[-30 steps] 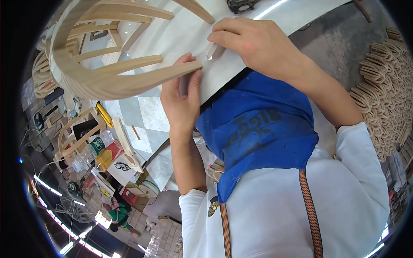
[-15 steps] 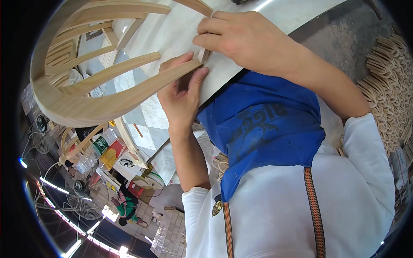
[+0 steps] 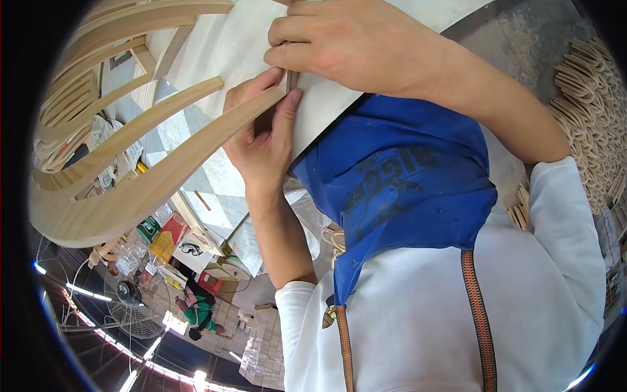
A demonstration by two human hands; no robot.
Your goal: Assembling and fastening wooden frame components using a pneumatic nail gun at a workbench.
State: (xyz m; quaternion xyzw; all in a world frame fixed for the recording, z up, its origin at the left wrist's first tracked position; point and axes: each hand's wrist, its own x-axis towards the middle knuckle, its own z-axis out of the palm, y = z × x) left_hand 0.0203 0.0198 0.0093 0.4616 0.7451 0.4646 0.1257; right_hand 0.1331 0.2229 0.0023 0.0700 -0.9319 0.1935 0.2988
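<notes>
A pale curved wooden frame [image 3: 163,166], its kind not plain, sweeps from the left rim toward me. My left hand [image 3: 258,140] is closed round its tapered end, the thumb on the near side and the fingers mostly behind it. By that end a short, narrow wooden piece [image 3: 292,80] stands between my hands, its upper part hidden under my right fingers. My right hand [image 3: 333,46] is closed just above, fingers curled; what they grip is hidden. Both hands are over a white worktop [image 3: 333,108].
More curved wooden parts [image 3: 144,26] lie at the upper left. A large stack of bent wooden pieces [image 3: 588,124] rises on the right. At the lower left are a yellow bottle [image 3: 163,247], a fan [image 3: 128,293] and a person in green [image 3: 199,307] farther off.
The curved frame has swung lower and farther left in view. Both hands have shifted a little left and up, keeping their closed poses at the frame's end.
</notes>
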